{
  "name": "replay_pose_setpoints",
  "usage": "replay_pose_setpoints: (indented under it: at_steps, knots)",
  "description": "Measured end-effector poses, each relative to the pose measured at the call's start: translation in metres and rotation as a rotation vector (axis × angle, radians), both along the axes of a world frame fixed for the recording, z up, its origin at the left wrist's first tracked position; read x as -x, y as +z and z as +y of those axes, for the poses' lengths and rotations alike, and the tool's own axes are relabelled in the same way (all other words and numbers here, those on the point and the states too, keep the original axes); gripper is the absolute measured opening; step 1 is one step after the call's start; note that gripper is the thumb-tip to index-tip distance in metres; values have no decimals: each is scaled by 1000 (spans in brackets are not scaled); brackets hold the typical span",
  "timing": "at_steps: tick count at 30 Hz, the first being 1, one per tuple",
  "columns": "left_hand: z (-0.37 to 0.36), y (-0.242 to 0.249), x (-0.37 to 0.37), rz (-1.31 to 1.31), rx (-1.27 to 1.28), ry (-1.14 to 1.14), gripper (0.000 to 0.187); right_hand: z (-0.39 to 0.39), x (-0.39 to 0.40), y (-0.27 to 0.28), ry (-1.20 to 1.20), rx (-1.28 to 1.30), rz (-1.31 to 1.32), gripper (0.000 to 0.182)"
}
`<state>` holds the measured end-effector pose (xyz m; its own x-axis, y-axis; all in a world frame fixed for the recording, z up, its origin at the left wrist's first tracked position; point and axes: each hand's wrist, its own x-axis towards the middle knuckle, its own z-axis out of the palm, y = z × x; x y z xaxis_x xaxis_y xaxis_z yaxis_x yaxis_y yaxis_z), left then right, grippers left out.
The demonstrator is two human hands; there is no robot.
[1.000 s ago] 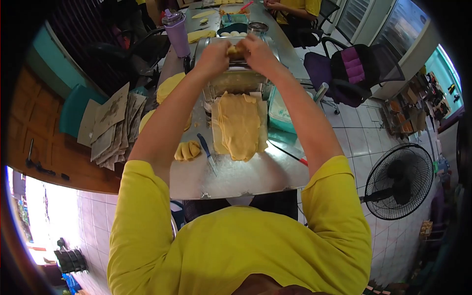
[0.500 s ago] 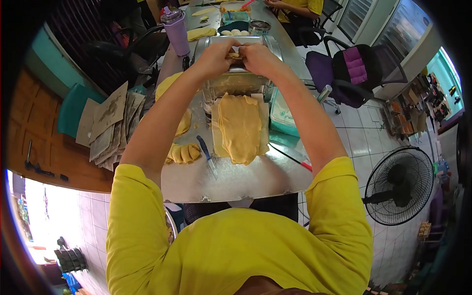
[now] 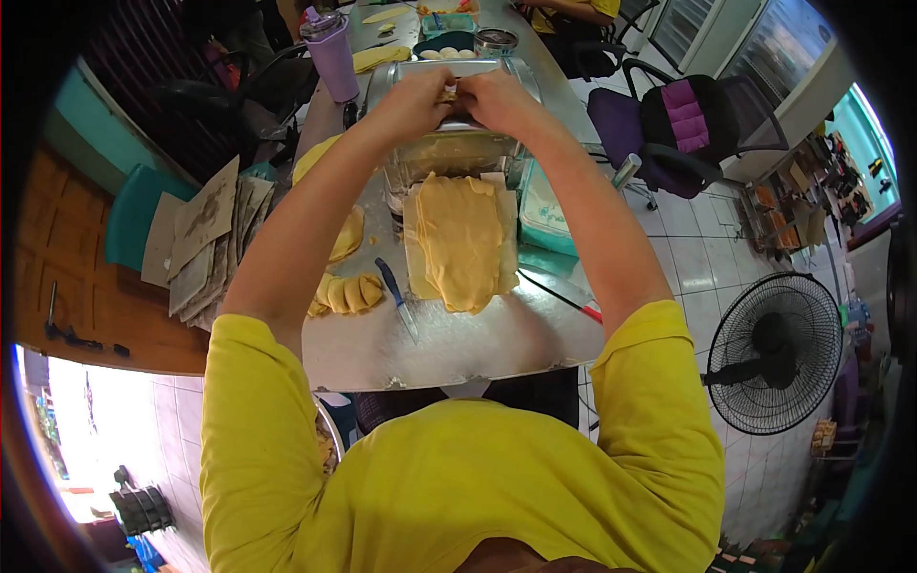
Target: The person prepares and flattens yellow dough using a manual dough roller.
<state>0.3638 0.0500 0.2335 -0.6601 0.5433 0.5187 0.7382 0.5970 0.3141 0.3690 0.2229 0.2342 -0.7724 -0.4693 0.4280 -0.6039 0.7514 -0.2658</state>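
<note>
Both of my hands are over the top of a metal dough roller machine [image 3: 454, 153] at the far end of my reach. My left hand [image 3: 418, 103] and my right hand [image 3: 499, 101] nearly meet, fingers curled in a pinch on a small piece of yellow dough [image 3: 448, 94], mostly hidden by the fingers. In front of the machine lies a stack of flat dough sheets [image 3: 460, 239] on pale paper. Left of it are a knife [image 3: 396, 298] with a blue handle and a folded dough piece [image 3: 350, 294].
A teal-lidded tub [image 3: 544, 215] stands right of the machine, a purple tumbler [image 3: 331, 59] behind it to the left. Cardboard sheets [image 3: 205, 224] are piled at left. A fan [image 3: 776, 353] and an office chair [image 3: 669, 124] are at right. Another person's yellow sleeve [image 3: 578, 11] shows beyond.
The view has shifted slightly, so the table appears a little further left and higher. My hands stay above the machine with the fingers slightly repositioned around the dough.
</note>
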Motion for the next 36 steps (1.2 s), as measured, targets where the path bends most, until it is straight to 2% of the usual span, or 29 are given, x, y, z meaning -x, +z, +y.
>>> replay_pose_setpoints:
  at_steps: [2, 4, 7, 9, 11, 17, 19, 22, 27, 28, 29, 30, 31, 32, 34, 36]
  knots:
    - [-9, 8, -6, -33, 54, 31, 23, -2, -4, -3, -48, -36, 46, 19]
    - [-11, 7, -4, -72, 109, 65, 20, -3, -8, -6, -34, 35, 63, 18]
    - [-7, 6, 3, 35, 125, 41, 17, -3, -12, -2, 7, 64, 61, 17]
    - [-4, 12, -3, -94, 259, 110, 18, -3, -11, 0, 24, 32, 49, 18]
    - [-4, 7, 2, -46, 228, 96, 18, -3, -3, -5, 16, -50, 45, 18]
    - [-6, 8, -9, -20, 148, 87, 16, -7, -15, -6, 3, 12, 59, 19]
    - [-8, 7, -11, -80, 10, 14, 25, -8, -15, -5, -31, 25, 83, 19]
    - [-5, 9, -6, -99, 107, 88, 24, -7, -16, -2, -55, 54, -10, 18]
    - [-2, 7, 0, -11, 217, 56, 25, -12, -2, 8, -97, -272, -68, 22]
    - [-1, 8, -2, 44, 252, 63, 26, -12, -3, 4, -90, -277, -68, 22]
    - [-2, 4, -4, 46, 244, 72, 26, -12, -5, -1, -72, -177, -23, 22]
    - [-2, -2, -5, 31, 146, 108, 26, -12, -7, -4, -54, -80, 23, 22]
    - [0, -6, -9, 16, 44, 142, 27, -14, -10, -8, -47, -93, 28, 22]
    - [2, -6, -20, 19, 29, 146, 27, -16, -15, -11, -79, -52, 81, 22]
    - [7, -15, -54, 537, -332, 240, 26, -19, -23, -11, -109, -22, 136, 23]
    - [15, -46, -87, 487, -425, 380, 31, -24, -29, -5, -126, 102, 32, 23]
